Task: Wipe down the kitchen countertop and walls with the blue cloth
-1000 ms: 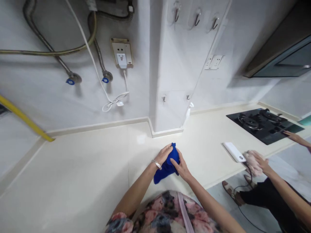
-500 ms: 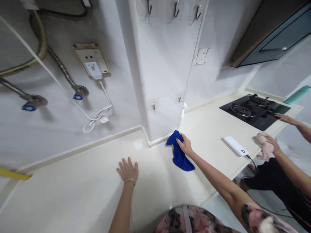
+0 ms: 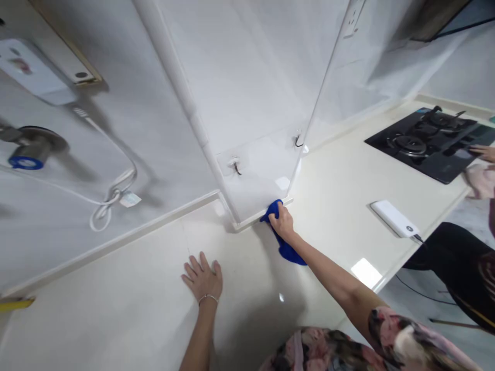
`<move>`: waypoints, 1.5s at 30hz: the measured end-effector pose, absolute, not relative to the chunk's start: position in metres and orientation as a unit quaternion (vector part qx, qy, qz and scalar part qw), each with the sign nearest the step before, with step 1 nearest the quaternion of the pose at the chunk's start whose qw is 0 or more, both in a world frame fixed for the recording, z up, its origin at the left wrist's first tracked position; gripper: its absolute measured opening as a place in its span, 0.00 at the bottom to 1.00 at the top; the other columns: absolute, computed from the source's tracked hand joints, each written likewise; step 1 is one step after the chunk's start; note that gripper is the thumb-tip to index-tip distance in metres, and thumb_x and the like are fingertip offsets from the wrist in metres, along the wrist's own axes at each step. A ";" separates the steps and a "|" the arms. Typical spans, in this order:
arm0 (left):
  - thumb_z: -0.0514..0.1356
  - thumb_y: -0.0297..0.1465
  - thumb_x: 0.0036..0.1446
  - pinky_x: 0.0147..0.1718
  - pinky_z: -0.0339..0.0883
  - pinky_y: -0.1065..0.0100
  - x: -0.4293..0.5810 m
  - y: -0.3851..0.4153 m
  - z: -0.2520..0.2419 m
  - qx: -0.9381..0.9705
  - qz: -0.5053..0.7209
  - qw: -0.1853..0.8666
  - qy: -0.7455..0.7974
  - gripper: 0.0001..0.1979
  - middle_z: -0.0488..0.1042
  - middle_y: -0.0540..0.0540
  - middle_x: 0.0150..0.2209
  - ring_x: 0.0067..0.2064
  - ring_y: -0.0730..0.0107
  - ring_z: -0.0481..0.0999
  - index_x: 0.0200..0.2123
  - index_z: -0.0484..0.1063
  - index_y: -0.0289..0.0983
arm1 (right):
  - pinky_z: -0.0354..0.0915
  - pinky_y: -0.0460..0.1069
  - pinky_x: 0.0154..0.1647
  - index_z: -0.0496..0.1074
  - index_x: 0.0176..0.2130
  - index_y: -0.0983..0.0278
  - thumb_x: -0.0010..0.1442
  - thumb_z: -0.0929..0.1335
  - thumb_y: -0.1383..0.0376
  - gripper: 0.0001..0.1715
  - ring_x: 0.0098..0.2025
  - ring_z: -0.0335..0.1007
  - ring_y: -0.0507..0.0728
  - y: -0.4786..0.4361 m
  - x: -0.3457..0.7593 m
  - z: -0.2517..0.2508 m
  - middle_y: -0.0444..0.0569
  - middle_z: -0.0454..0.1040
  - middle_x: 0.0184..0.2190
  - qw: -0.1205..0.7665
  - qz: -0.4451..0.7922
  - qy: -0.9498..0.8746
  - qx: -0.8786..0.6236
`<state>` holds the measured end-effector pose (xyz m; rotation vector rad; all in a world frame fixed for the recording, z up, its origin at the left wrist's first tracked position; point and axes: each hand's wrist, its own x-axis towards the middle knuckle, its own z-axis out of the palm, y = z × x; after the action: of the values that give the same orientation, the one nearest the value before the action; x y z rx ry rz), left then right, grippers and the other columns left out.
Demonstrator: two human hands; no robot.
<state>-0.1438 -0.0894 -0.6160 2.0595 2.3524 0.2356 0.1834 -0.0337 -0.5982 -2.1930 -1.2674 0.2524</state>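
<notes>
My right hand (image 3: pixel 282 222) grips a blue cloth (image 3: pixel 291 253) and presses it to the ledge at the foot of the white wall pillar (image 3: pixel 255 190). Part of the cloth trails down onto the pale countertop (image 3: pixel 127 304), partly behind my wrist and forearm. To the left, my left hand (image 3: pixel 203 280) lies flat on the countertop with its fingers spread, holding nothing. A thin bracelet circles that wrist.
On the right stand a black gas hob (image 3: pixel 433 141) and a white power bank (image 3: pixel 396 219) with a cable. A co-worker's hand (image 3: pixel 483 152) is at the hob. A knotted white cable (image 3: pixel 112 198) hangs on the left wall near a blue-handled valve (image 3: pixel 29 159). Small hooks (image 3: pixel 236 167) stick to the pillar.
My view has moved closer to the pillar. My right hand has shifted the cloth slightly up and left against the pillar's base, bunching it more. My left hand stays flat on the counter.
</notes>
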 end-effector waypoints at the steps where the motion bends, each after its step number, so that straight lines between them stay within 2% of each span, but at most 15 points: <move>1: 0.45 0.43 0.70 0.70 0.41 0.33 -0.144 -0.089 -0.617 0.657 0.077 0.004 0.750 0.34 0.50 0.29 0.75 0.77 0.37 0.41 0.72 0.59 0.31 | 0.69 0.55 0.46 0.62 0.66 0.69 0.63 0.61 0.60 0.35 0.44 0.71 0.63 -0.036 0.173 -0.598 0.59 0.74 0.46 0.281 0.106 -0.498 -0.813; 6: 0.44 0.44 0.70 0.71 0.41 0.33 -0.144 -0.090 -0.615 0.659 0.079 0.001 0.748 0.35 0.50 0.29 0.75 0.76 0.36 0.44 0.72 0.58 0.31 | 0.69 0.54 0.44 0.56 0.70 0.68 0.63 0.62 0.59 0.40 0.44 0.72 0.62 -0.047 0.109 -0.596 0.62 0.72 0.54 0.223 0.165 -0.591 -0.757; 13: 0.47 0.45 0.69 0.72 0.41 0.36 -0.143 -0.089 -0.605 0.646 0.069 0.017 0.760 0.35 0.51 0.32 0.75 0.76 0.39 0.45 0.72 0.58 0.33 | 0.70 0.52 0.41 0.54 0.73 0.65 0.66 0.61 0.60 0.39 0.44 0.75 0.62 -0.051 0.095 -0.583 0.62 0.71 0.57 0.148 0.178 -0.654 -0.720; 20: 0.47 0.45 0.68 0.73 0.40 0.40 -0.140 -0.091 -0.594 0.631 0.055 0.038 0.773 0.35 0.49 0.35 0.76 0.77 0.44 0.44 0.73 0.57 0.35 | 0.68 0.50 0.43 0.66 0.68 0.54 0.65 0.63 0.62 0.33 0.47 0.74 0.62 -0.052 0.186 -0.591 0.58 0.73 0.57 0.160 0.151 -0.689 -0.690; 25: 0.48 0.45 0.68 0.73 0.39 0.40 -0.139 -0.091 -0.592 0.623 0.050 0.046 0.779 0.35 0.48 0.36 0.76 0.77 0.45 0.43 0.73 0.56 0.36 | 0.68 0.51 0.39 0.64 0.68 0.59 0.64 0.63 0.59 0.35 0.41 0.73 0.61 -0.054 0.240 -0.610 0.58 0.73 0.53 0.215 0.111 -0.577 -0.780; 30: 0.47 0.45 0.69 0.74 0.37 0.42 -0.140 -0.092 -0.594 0.625 0.041 0.052 0.778 0.35 0.46 0.37 0.77 0.78 0.47 0.41 0.74 0.55 0.36 | 0.70 0.53 0.37 0.59 0.70 0.69 0.65 0.60 0.57 0.38 0.40 0.72 0.62 -0.057 0.203 -0.623 0.62 0.72 0.50 0.274 0.099 -0.546 -0.786; 38: 0.48 0.44 0.70 0.74 0.39 0.43 -0.140 -0.095 -0.595 0.623 0.031 0.034 0.781 0.34 0.48 0.38 0.77 0.78 0.49 0.42 0.74 0.55 0.36 | 0.73 0.54 0.38 0.59 0.70 0.70 0.66 0.61 0.58 0.37 0.38 0.74 0.63 -0.061 0.107 -0.617 0.63 0.74 0.47 0.235 0.185 -0.657 -0.692; 45: 0.47 0.43 0.70 0.74 0.39 0.44 -0.140 -0.094 -0.594 0.621 0.037 0.031 0.783 0.33 0.48 0.37 0.77 0.78 0.50 0.43 0.73 0.56 0.35 | 0.73 0.52 0.41 0.57 0.71 0.66 0.68 0.62 0.61 0.36 0.42 0.75 0.62 -0.051 0.077 -0.594 0.62 0.73 0.51 0.171 0.211 -0.784 -0.558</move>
<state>-0.1401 -0.0944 -0.5939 1.9128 2.4118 0.1125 0.0770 -0.0511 -0.5942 -1.5860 -2.2266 0.6006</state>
